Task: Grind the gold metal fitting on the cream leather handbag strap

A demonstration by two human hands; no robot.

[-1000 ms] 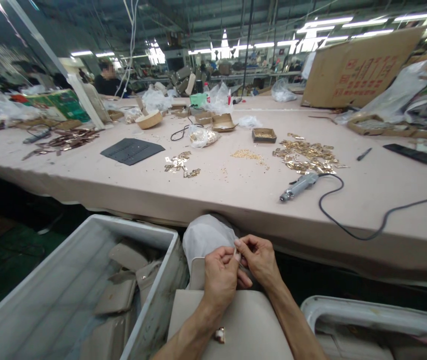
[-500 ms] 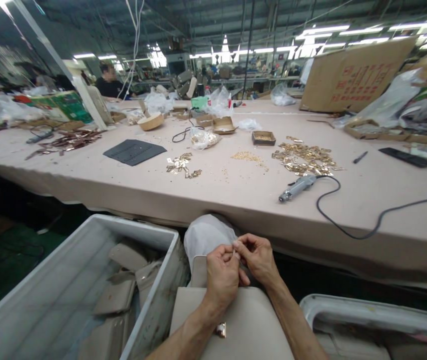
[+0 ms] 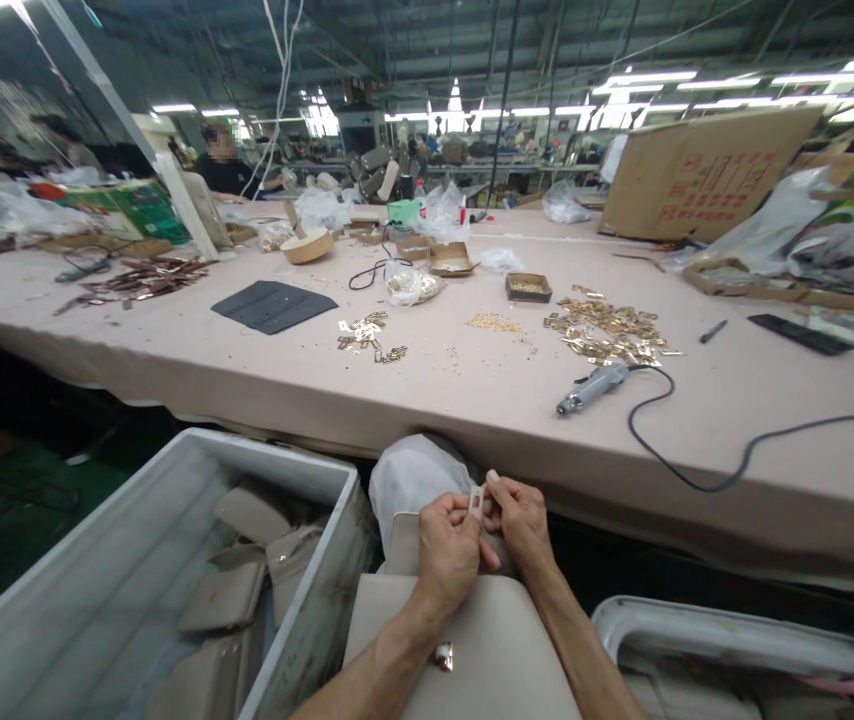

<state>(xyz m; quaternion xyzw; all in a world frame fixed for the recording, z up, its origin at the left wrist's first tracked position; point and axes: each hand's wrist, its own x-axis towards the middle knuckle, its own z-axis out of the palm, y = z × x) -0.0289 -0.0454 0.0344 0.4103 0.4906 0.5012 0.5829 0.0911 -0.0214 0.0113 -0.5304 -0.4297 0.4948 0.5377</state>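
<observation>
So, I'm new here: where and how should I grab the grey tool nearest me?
Probably around the middle of the grey tool, from the near edge of the table: it lies near that edge, nose left, cord leaving its right end.

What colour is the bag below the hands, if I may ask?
The bag is beige, best seen in the head view.
</observation>
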